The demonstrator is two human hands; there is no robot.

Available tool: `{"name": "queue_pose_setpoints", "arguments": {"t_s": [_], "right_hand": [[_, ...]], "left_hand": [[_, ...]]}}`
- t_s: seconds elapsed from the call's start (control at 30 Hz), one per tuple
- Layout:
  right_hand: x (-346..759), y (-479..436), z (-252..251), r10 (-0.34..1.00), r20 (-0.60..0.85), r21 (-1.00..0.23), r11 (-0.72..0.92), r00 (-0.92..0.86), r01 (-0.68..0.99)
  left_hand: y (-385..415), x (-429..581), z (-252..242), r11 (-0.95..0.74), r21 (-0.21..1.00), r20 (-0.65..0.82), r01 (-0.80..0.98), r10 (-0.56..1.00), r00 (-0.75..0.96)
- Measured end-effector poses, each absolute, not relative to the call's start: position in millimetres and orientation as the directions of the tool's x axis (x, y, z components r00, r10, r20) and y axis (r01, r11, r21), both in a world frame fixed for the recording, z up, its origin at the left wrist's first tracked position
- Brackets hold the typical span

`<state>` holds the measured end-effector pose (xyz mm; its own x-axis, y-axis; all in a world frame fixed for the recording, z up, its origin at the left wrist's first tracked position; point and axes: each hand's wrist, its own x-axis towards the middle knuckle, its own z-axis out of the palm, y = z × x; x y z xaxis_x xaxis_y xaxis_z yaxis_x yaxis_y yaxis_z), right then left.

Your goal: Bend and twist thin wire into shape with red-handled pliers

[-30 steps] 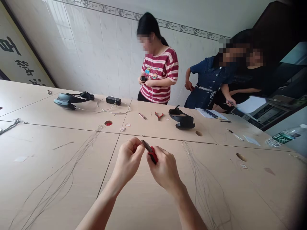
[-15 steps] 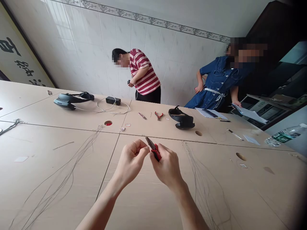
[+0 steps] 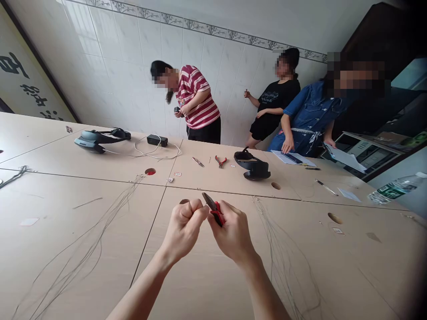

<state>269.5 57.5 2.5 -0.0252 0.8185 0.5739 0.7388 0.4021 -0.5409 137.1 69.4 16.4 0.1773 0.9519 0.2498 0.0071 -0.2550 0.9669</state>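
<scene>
My right hand (image 3: 233, 226) is wrapped round a pair of red-and-black handled pliers (image 3: 211, 203), whose metal jaws point up and to the left. Close beside the jaws, my left hand (image 3: 185, 226) is closed in a pinch; whatever sits between its fingertips is too small to make out. Both hands are held above the table, almost touching. Thin wires lie in a loose bundle (image 3: 103, 215) to the left, and another wire bundle (image 3: 271, 231) spreads out to the right of my right arm.
Across the table (image 3: 200, 275) lie a second pair of pliers (image 3: 220, 162), tweezers (image 3: 198, 162), a black headset (image 3: 252, 164), a grey headset (image 3: 96, 138) and a black box (image 3: 157, 140) with a white cable. A water bottle (image 3: 396, 189) lies at right. Three people stand beyond.
My left fingers have curled in more tightly; the pliers stay almost in place. A person in black has come into view at the back, and the person in denim now rests a hand on the papers.
</scene>
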Motion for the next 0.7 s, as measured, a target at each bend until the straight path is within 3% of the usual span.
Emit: {"name": "queue_pose_setpoints", "arguments": {"t_s": [0.7], "right_hand": [[274.3,63.5,-1.1,0.876,0.483,-0.618,0.353,-0.016,0.703]], "left_hand": [[69.7,137.7,10.0,-0.202,0.979,0.204,-0.030,0.962,0.180]]}}
